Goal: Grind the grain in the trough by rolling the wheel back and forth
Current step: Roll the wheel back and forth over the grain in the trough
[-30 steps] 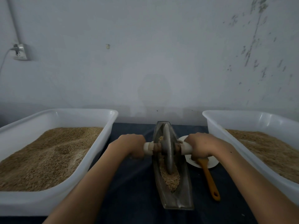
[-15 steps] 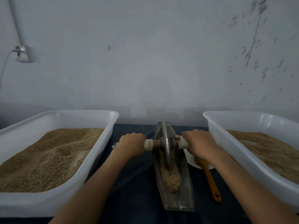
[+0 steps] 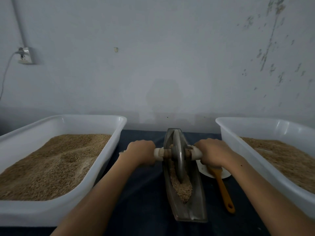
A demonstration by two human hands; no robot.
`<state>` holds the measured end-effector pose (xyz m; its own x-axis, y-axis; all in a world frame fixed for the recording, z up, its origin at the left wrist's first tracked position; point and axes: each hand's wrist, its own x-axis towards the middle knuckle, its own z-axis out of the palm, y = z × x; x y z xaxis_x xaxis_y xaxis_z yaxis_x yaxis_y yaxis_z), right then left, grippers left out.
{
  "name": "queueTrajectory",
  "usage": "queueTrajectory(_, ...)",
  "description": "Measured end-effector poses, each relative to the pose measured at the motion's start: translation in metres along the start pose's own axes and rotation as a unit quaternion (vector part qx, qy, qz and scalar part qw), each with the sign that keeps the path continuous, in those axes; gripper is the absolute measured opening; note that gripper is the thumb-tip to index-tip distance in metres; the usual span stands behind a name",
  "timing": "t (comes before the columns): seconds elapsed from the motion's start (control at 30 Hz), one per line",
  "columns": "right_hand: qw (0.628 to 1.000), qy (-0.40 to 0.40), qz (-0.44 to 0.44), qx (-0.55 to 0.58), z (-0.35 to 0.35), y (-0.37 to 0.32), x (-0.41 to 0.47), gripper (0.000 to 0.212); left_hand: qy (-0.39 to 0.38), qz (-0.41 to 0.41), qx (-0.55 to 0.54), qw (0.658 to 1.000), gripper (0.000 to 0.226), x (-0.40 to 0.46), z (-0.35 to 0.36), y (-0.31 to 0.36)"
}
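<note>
A narrow metal trough point(image 3: 196, 206) lies lengthwise on the dark cloth in the middle of the table. Crushed grain point(image 3: 181, 188) fills its near half. A metal wheel point(image 3: 178, 155) stands upright in the trough, on a wooden axle with pale wrapped handles. My left hand point(image 3: 140, 153) grips the left handle. My right hand point(image 3: 213, 153) grips the right handle. The handle ends are hidden inside my fists.
A large white tub point(image 3: 95, 181) of grain stands on the left, and a second white tub point(image 3: 238, 147) of grain on the right. A white dish point(image 3: 202, 169) and an orange-handled brush point(image 3: 225, 193) lie right of the trough. The wall is close behind.
The wheel rolled away from me toward the trough's far end, then came back a little toward me. Both hands kept their grip on the handles.
</note>
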<state>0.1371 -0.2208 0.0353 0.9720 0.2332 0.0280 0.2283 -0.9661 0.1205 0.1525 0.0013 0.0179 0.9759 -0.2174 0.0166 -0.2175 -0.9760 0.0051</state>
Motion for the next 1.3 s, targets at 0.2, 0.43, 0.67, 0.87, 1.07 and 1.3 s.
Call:
queueTrajectory(0.2, 0.99, 0.138, -0.003, 0.011, 0.014, -0.001, 0.001, 0.012, 0.146, 0.007, 0.032, 0.989, 0.015, 0.0, 0.008, 0.002)
queueTrajectory(0.43, 0.999, -0.044, -0.006, 0.002, -0.006, 0.0, -0.001, 0.028, -0.01, 0.021, 0.003, 1.0, 0.027, -0.001, -0.002, -0.002)
queueTrajectory(0.67, 0.994, -0.106, 0.003, 0.037, -0.006, 0.003, -0.001, 0.031, -0.065, 0.013, -0.014, 0.998, 0.03, -0.003, -0.006, 0.0)
queueTrajectory(0.87, 0.999, 0.041, -0.003, 0.021, 0.009, 0.004, 0.004, 0.014, 0.102, 0.014, 0.038, 0.994, 0.016, -0.001, 0.004, 0.003)
queueTrajectory(1.07, 0.996, 0.083, -0.011, 0.029, 0.011, 0.005, 0.004, 0.017, 0.143, 0.017, 0.041, 0.989, 0.015, 0.002, 0.008, 0.001)
queueTrajectory(1.3, 0.999, -0.037, -0.019, -0.02, -0.006, 0.0, 0.002, 0.026, -0.07, 0.032, -0.034, 0.996, 0.021, 0.001, -0.002, -0.006)
